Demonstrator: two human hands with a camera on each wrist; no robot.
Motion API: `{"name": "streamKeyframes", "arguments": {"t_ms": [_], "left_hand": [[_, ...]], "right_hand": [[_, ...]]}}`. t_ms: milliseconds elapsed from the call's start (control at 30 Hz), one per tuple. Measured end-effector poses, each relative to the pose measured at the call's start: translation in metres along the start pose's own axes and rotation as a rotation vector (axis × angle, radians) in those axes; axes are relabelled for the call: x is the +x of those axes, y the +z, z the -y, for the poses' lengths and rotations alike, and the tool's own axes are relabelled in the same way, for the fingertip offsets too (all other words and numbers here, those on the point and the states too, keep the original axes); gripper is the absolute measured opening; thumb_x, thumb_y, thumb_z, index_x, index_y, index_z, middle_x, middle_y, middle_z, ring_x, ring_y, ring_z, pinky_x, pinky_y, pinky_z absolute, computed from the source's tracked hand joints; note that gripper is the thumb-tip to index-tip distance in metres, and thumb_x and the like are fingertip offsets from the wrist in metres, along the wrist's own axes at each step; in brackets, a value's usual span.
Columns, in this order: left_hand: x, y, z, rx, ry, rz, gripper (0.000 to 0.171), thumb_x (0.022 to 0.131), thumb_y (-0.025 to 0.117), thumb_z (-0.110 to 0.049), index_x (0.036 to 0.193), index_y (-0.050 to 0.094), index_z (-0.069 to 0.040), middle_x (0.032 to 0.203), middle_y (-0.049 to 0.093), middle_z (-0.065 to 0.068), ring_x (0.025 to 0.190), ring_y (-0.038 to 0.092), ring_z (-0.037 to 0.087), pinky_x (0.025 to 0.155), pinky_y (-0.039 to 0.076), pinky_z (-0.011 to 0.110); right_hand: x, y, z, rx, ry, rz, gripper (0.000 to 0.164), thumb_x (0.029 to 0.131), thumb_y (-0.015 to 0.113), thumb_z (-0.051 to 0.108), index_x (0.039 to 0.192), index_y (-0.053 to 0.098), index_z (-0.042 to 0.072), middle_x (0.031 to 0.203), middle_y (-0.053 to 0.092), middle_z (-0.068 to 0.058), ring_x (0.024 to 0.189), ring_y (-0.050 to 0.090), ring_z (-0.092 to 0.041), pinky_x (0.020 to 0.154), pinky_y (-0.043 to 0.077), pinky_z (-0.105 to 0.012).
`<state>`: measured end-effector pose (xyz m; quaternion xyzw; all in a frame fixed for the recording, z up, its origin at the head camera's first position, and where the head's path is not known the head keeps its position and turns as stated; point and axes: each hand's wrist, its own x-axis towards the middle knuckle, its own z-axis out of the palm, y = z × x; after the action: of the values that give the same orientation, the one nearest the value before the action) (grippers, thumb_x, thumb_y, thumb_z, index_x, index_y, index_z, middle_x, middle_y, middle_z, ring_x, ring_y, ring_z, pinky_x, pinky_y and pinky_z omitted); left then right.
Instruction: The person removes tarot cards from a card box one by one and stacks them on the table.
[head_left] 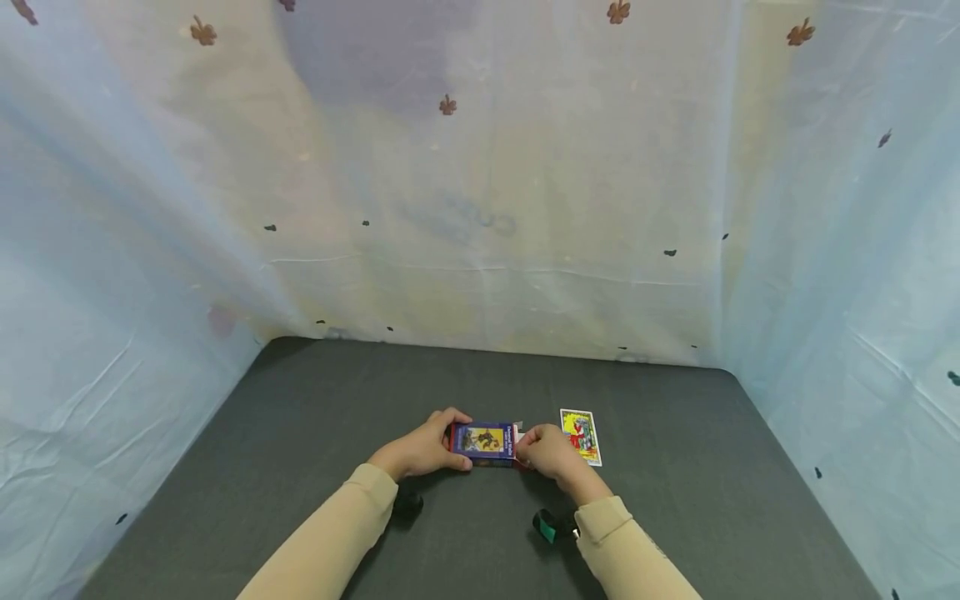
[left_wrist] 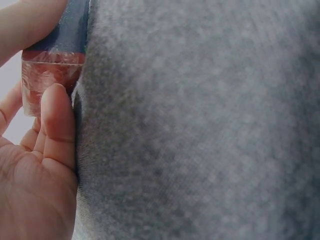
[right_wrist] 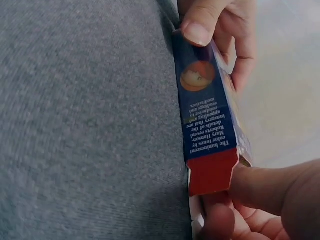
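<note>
A small blue card box [head_left: 483, 442] with a picture on its top lies on the dark table. My left hand [head_left: 427, 446] grips its left end, thumb on the near side and fingers on the far side. In the left wrist view, clear wrap or tape covers the red end [left_wrist: 52, 75] of the box. At the right end, which is open, my right hand [head_left: 551, 452] has thumb and fingers curled on the end flap. A red side flap [right_wrist: 212, 172] sticks out beside those fingers. What lies inside the box is hidden.
A colourful picture card [head_left: 581, 435] lies just right of the box, partly behind my right hand. Black devices [head_left: 547, 525] hang at both wrists. Pale patterned sheeting [head_left: 487, 167] rises behind and on both sides of the grey-black table [head_left: 675, 517].
</note>
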<state>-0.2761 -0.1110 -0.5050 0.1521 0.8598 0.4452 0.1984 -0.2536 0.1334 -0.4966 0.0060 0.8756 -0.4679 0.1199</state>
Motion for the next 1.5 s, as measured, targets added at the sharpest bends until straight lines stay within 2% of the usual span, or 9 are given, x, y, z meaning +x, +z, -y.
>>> {"name": "streamKeyframes", "arguments": {"t_ms": [333,500,600,733,967,1200,1500], "left_hand": [[0.000,-0.001,0.000,0.003,0.023,-0.008,0.067,0.079,0.082,-0.028,0.134,0.046,-0.024,0.120,0.039,0.008,0.101,0.048,0.024,0.090,0.040,0.042],[-0.001,0.001,0.001,-0.008,0.019,-0.005,0.067,0.078,0.083,-0.028,0.133,0.046,-0.026,0.120,0.039,0.007,0.102,0.048,0.024,0.091,0.040,0.042],[0.000,0.003,0.002,-0.020,0.012,-0.002,0.066,0.078,0.083,-0.030,0.132,0.046,-0.027,0.120,0.040,0.007,0.102,0.048,0.024,0.091,0.039,0.043],[0.001,0.005,0.003,-0.033,0.007,-0.005,0.066,0.078,0.083,-0.030,0.132,0.046,-0.028,0.120,0.039,0.006,0.103,0.048,0.024,0.092,0.040,0.042],[0.001,0.004,0.004,-0.037,-0.002,-0.020,0.066,0.077,0.084,-0.029,0.131,0.047,-0.028,0.120,0.039,0.007,0.101,0.049,0.024,0.091,0.040,0.042],[0.001,0.004,0.005,-0.031,-0.003,-0.020,0.066,0.077,0.084,-0.029,0.131,0.047,-0.028,0.121,0.039,0.007,0.100,0.050,0.023,0.090,0.040,0.042],[0.000,0.004,0.004,-0.027,-0.006,-0.023,0.066,0.077,0.084,-0.032,0.132,0.047,-0.029,0.121,0.040,0.007,0.102,0.049,0.024,0.092,0.039,0.044]], "right_hand": [[-0.001,0.000,0.002,0.073,0.007,0.000,0.012,0.088,0.066,0.007,0.095,0.059,-0.001,0.084,0.061,-0.008,0.073,0.055,-0.019,0.060,0.043,-0.030],[-0.001,0.001,-0.004,0.074,-0.011,-0.007,0.018,0.090,0.066,0.011,0.101,0.058,-0.001,0.088,0.063,-0.008,0.075,0.057,-0.019,0.062,0.045,-0.031],[-0.003,0.001,-0.009,0.088,-0.026,-0.030,0.025,0.091,0.064,0.010,0.110,0.057,-0.004,0.086,0.062,-0.009,0.073,0.058,-0.018,0.062,0.046,-0.031],[-0.008,-0.002,-0.012,0.141,-0.042,-0.064,0.034,0.093,0.059,0.006,0.123,0.051,-0.007,0.085,0.059,-0.011,0.069,0.059,-0.018,0.061,0.048,-0.032],[-0.013,-0.015,-0.016,0.276,-0.057,-0.092,0.037,0.094,0.049,-0.004,0.130,0.045,-0.009,0.087,0.057,-0.017,0.068,0.062,-0.021,0.064,0.053,-0.036],[-0.011,-0.025,-0.020,0.214,-0.077,-0.122,0.042,0.089,0.051,-0.007,0.131,0.047,-0.007,0.093,0.054,-0.015,0.071,0.058,-0.022,0.063,0.052,-0.037],[-0.008,-0.018,-0.017,0.171,-0.106,-0.081,0.049,0.090,0.058,0.000,0.137,0.044,-0.004,0.097,0.058,-0.014,0.071,0.058,-0.021,0.064,0.051,-0.040]]}}
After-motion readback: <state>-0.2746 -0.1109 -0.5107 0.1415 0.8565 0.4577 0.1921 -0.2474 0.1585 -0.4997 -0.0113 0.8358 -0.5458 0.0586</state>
